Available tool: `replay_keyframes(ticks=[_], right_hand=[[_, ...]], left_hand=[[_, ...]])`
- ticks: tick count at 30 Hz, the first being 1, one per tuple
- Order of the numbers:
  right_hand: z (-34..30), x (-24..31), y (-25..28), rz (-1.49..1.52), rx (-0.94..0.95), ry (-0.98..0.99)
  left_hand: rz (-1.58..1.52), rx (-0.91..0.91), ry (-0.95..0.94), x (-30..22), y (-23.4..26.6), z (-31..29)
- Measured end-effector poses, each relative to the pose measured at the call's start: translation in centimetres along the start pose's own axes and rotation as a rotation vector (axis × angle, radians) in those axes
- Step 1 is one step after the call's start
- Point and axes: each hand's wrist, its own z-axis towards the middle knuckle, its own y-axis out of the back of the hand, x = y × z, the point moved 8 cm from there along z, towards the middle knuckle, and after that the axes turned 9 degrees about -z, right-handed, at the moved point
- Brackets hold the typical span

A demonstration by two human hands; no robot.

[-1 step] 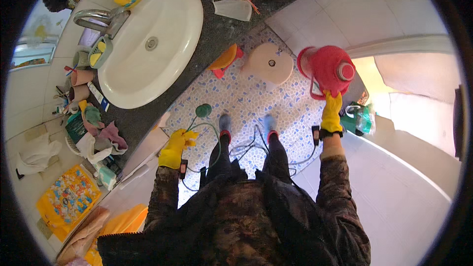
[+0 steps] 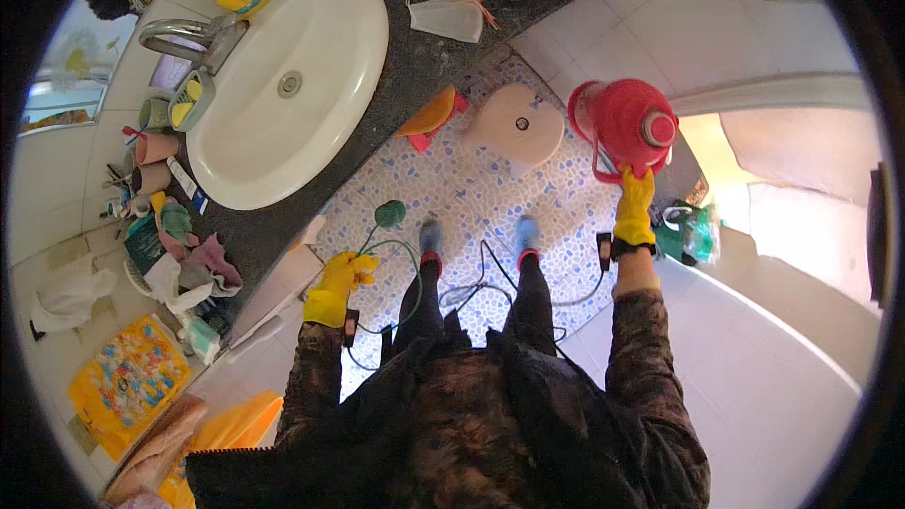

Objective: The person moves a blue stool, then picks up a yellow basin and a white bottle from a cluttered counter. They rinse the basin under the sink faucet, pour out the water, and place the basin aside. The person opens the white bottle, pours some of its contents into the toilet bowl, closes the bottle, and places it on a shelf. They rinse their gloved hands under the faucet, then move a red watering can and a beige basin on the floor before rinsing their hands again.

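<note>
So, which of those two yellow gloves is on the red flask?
The one on the right hand, which grips the red flask; the left hand, gloved alike, is well apart from it, near a round green object.

a rounded red flask, gripped at its side, looks roughly upright, its circular top facing up; a thin-stemmed green tool, gripped by its stem, has a round dark head.

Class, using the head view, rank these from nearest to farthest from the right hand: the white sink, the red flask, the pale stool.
1. Red flask: touching the right hand.
2. Pale stool: on the floor, left of the flask.
3. White sink: in the dark counter, farther left.
</note>
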Motion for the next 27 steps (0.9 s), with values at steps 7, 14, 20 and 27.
replay_keyframes(ticks=[7,14,20,27], right_hand=[[12.7,-6.8,-16.1,0.150,0.137,-0.003],[16.6,-14.0,-27.8,-0.286,0.270,0.071],[10.7,-18.8,-28.1,0.006,0.506,0.019],[7.1,-25.7,-27.8,0.200,0.516,-0.278]], left_hand=[[-0.097,-0.129,-0.066,3.0,-3.1,-1.6],[-0.311,-0.205,0.052,6.8,-8.1,0.5],[-0.213,-0.254,0.098,6.1,-9.1,1.9],[-0.165,-0.192,0.116,5.7,-8.6,3.4]])
